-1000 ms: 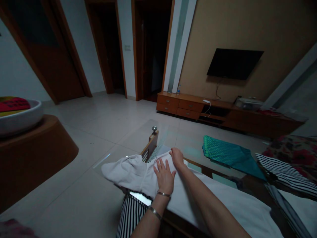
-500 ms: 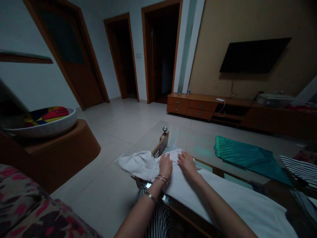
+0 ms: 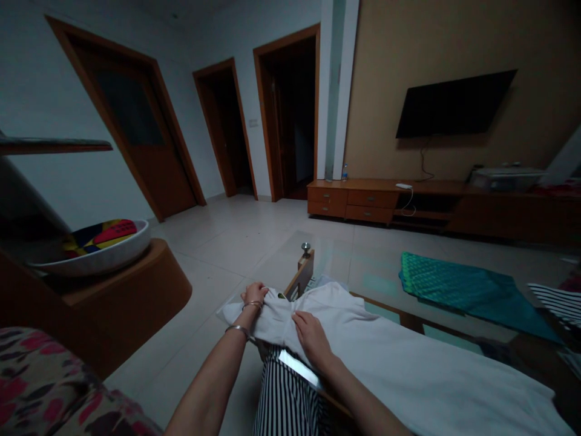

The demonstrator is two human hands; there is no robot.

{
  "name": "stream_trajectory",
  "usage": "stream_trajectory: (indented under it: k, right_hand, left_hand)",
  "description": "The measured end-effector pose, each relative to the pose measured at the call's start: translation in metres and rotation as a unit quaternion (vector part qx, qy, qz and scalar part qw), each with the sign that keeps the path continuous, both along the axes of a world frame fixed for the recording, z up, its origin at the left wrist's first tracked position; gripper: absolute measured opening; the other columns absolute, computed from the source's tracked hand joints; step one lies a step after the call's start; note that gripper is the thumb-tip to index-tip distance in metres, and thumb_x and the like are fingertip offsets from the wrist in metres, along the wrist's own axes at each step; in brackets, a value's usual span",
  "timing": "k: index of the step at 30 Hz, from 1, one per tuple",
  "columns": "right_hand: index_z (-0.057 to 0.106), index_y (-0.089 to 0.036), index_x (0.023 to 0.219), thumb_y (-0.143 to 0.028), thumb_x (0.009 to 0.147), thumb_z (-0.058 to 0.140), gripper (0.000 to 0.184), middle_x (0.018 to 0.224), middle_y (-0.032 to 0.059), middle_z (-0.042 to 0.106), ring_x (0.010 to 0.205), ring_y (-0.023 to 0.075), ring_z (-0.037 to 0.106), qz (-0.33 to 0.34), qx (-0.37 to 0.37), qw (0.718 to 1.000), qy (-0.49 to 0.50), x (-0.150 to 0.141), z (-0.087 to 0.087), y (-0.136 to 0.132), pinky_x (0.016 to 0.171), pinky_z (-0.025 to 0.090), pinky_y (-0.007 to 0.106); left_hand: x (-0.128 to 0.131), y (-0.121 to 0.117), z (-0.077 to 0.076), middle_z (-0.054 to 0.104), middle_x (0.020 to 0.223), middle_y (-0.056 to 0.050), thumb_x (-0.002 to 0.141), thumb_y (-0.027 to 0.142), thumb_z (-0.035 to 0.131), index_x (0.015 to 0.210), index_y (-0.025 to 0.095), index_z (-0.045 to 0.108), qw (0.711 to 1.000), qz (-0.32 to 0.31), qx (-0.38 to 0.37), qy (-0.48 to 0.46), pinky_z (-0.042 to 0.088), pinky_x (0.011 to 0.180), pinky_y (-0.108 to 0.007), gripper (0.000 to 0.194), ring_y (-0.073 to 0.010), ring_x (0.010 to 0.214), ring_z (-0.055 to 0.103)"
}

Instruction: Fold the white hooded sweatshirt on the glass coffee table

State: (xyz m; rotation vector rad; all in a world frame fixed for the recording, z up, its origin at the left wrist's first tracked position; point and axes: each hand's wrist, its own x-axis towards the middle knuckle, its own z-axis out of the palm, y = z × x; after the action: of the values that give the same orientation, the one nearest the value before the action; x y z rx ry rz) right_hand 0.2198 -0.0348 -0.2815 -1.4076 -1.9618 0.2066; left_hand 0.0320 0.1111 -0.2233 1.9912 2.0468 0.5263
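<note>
A white garment (image 3: 390,357) lies spread along a glass-topped table (image 3: 354,260). My left hand (image 3: 254,295), with bracelets at the wrist, is closed on the garment's left end, a sleeve-like part at the table's corner. My right hand (image 3: 308,336) lies flat on the white cloth near the table's front edge, fingers stretched out. A black-and-white striped cloth (image 3: 285,402) hangs below the table edge under my right hand.
A teal folded cloth (image 3: 458,287) and a striped piece (image 3: 556,303) lie farther right on the glass. A wooden stand with a white bowl (image 3: 97,257) holding coloured fabric is at left. A floral cushion (image 3: 54,387), a TV cabinet (image 3: 385,203) and tiled floor surround the table.
My left hand moved left off the cloth's middle and closed on its left end. My right hand slid back toward the front edge. The view shifted slightly.
</note>
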Motion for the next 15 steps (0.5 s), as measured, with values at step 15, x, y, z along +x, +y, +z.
stream_trajectory:
  k: [15]
  right_hand:
    - [0.056, -0.017, 0.124, -0.021, 0.091, 0.046, 0.035, 0.128, 0.0102, 0.056, 0.120, 0.0207, 0.048, 0.002, 0.033, 0.999, -0.009, -0.008, 0.001, -0.006, 0.104, 0.039, 0.038]
  left_hand:
    - [-0.109, -0.005, 0.026, 0.071, 0.091, -0.011, 0.055, 0.039, 0.068, 0.081, 0.014, 0.065, 0.980, -0.027, -0.195, 0.022, 0.047, 0.067, -0.027, 0.036, -0.0243, 0.083, 0.064]
